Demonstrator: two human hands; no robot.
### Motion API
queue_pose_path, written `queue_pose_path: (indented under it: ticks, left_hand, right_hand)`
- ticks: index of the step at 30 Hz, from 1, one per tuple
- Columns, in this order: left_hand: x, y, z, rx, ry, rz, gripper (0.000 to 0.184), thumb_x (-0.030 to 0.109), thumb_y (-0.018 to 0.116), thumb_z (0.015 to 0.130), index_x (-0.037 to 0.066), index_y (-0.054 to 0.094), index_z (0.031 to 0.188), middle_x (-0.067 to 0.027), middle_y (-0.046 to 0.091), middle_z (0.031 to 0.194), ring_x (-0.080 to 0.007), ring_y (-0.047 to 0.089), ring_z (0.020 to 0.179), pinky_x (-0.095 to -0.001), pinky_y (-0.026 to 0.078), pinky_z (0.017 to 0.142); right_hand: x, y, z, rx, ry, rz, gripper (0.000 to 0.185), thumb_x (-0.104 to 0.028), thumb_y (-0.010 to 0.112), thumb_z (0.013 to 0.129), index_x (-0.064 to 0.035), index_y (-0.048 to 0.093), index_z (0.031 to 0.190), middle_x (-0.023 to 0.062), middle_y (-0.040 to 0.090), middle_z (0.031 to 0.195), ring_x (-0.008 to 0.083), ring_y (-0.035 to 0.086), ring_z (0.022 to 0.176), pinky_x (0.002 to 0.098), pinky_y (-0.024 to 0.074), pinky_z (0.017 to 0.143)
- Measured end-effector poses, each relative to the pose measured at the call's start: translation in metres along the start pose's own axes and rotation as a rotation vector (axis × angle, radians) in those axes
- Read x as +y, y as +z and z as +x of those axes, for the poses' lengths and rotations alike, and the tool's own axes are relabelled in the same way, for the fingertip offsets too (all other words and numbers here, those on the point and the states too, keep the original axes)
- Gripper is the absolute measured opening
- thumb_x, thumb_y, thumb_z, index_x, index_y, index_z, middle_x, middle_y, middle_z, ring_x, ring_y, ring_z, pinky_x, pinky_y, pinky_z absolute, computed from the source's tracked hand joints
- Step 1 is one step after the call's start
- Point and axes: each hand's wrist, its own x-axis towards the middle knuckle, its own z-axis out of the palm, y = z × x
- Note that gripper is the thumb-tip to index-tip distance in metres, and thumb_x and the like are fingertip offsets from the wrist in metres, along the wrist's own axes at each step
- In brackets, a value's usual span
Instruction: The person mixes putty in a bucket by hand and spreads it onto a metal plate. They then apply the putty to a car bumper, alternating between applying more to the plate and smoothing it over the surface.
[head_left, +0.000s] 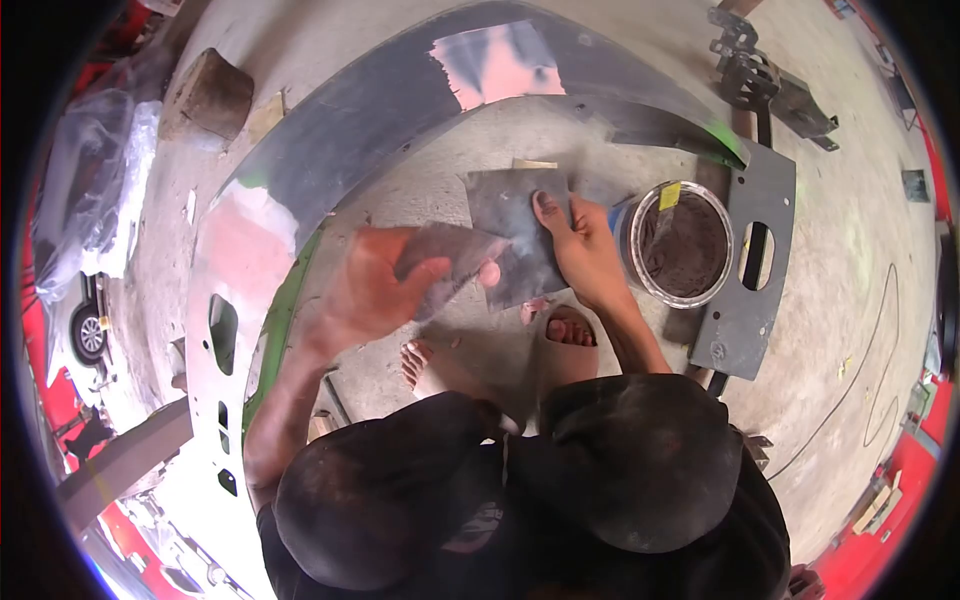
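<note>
My left hand (375, 275), a little blurred at left of centre in the frame, grasped a thin grey scraper (445, 262) that slanted toward the middle. A pink lump (489, 273) showed at its right edge, over the board (510, 225) in the picture; I could not tell whether scraper and board were touching. My right hand (588, 250), right of centre, gripped that dark, squarish board by its right edge, the thumb lying on top. A pale smear (520, 245) marked the board's face.

Just to the right of that hand stood a round tin (633, 250), its inside coated with brownish stuff and a yellow tab (669, 195) at its rim. A big curved grey panel (340, 130) arched across the top and down the left of the frame, with a pink patch (498, 68) near its top. My sandalled foot (570, 335) showed below the board, and a wooden block (210, 97) sat at upper left.
</note>
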Motion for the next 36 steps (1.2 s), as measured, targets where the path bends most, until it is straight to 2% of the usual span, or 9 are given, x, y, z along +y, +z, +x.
queue_pose_path:
  ticks: [6,13,16,22,23,26,30,32,36]
  left_hand:
    - [-0.038,0.057,-0.006,-0.031,-0.167,-0.203,0.018,0.011,0.069,0.092,-0.004,0.071,0.102,-0.0119,0.072,0.077,-0.0117,0.064,0.070,-0.0316,0.052,0.066]
    - [-0.064,0.102,-0.024,-0.231,-0.325,-0.521,0.020,0.012,0.072,0.092,0.000,0.073,0.108,-0.0046,0.074,0.096,-0.0115,0.066,0.087,-0.0289,0.052,0.078]
    - [-0.048,0.070,-0.035,0.055,-0.154,-0.699,0.021,0.013,0.072,0.091,0.001,0.073,0.109,-0.0078,0.074,0.091,-0.0156,0.068,0.084,-0.0312,0.055,0.074]
    - [-0.021,0.061,-0.027,0.459,0.644,0.399,0.038,0.004,0.077,0.071,0.013,0.076,0.108,-0.0076,0.072,0.110,-0.0229,0.069,0.088,-0.0328,0.059,0.073]
    - [-0.031,0.071,-0.025,0.524,0.736,0.502,0.048,0.005,0.076,0.063,0.013,0.075,0.110,-0.0043,0.069,0.119,-0.0224,0.067,0.089,-0.0327,0.059,0.070]
    - [-0.048,0.093,-0.020,0.626,0.773,0.518,0.057,0.006,0.073,0.060,0.015,0.074,0.116,-0.0038,0.069,0.117,-0.0245,0.067,0.088,-0.0334,0.058,0.067]
    - [-0.079,0.107,-0.027,0.451,0.510,0.376,0.063,0.000,0.070,0.061,0.013,0.071,0.123,-0.0051,0.069,0.117,-0.0232,0.067,0.087,-0.0349,0.059,0.070]
    - [-0.095,0.114,-0.035,0.256,0.428,0.404,0.065,-0.003,0.067,0.061,0.011,0.069,0.125,-0.0078,0.069,0.113,-0.0238,0.067,0.086,-0.0360,0.059,0.071]
    - [-0.049,0.063,-0.027,0.547,0.172,0.091,0.022,-0.005,0.067,0.086,0.002,0.074,0.106,-0.0163,0.071,0.098,-0.0336,0.071,0.089,-0.0375,0.057,0.074]
  right_hand:
    - [0.047,0.005,0.005,0.103,0.207,-0.086,0.033,-0.027,0.058,0.103,0.0013,0.066,0.088,-0.0044,0.055,0.067,0.0053,0.044,0.062,0.0295,0.0351,0.054]
    - [0.082,0.005,0.007,0.102,0.138,-0.262,0.035,-0.028,0.057,0.103,0.0021,0.065,0.089,-0.0019,0.057,0.067,0.0068,0.047,0.062,0.0296,0.0374,0.055]
    - [0.067,0.006,0.005,0.101,0.156,-0.020,0.036,-0.030,0.056,0.104,0.0022,0.065,0.091,0.0011,0.061,0.070,0.0088,0.052,0.064,0.0307,0.0417,0.058]
    - [0.026,0.017,0.008,-0.028,0.286,0.524,0.031,-0.032,0.058,0.103,-0.0030,0.067,0.099,-0.0005,0.066,0.082,0.0071,0.058,0.069,0.0254,0.0471,0.063]
    - [0.016,0.017,0.008,-0.043,0.294,0.568,0.031,-0.033,0.059,0.103,-0.0028,0.067,0.102,0.0004,0.067,0.085,0.0073,0.059,0.071,0.0252,0.0486,0.064]
    - [0.018,0.008,0.006,-0.071,0.318,0.619,0.030,-0.033,0.061,0.102,-0.0030,0.067,0.105,0.0017,0.068,0.091,0.0075,0.061,0.072,0.0249,0.0499,0.065]
    - [0.010,0.001,0.003,-0.051,0.390,0.700,0.030,-0.032,0.061,0.102,-0.0034,0.067,0.106,0.0014,0.068,0.091,0.0070,0.060,0.072,0.0250,0.0492,0.063]
    - [0.007,0.000,0.006,-0.038,0.270,0.614,0.030,-0.033,0.061,0.102,-0.0032,0.068,0.105,0.0008,0.067,0.089,0.0069,0.059,0.072,0.0248,0.0486,0.063]
    - [0.007,-0.009,0.011,0.014,0.198,0.416,0.031,-0.033,0.060,0.102,-0.0026,0.068,0.103,0.0002,0.067,0.087,0.0068,0.059,0.072,0.0239,0.0477,0.065]
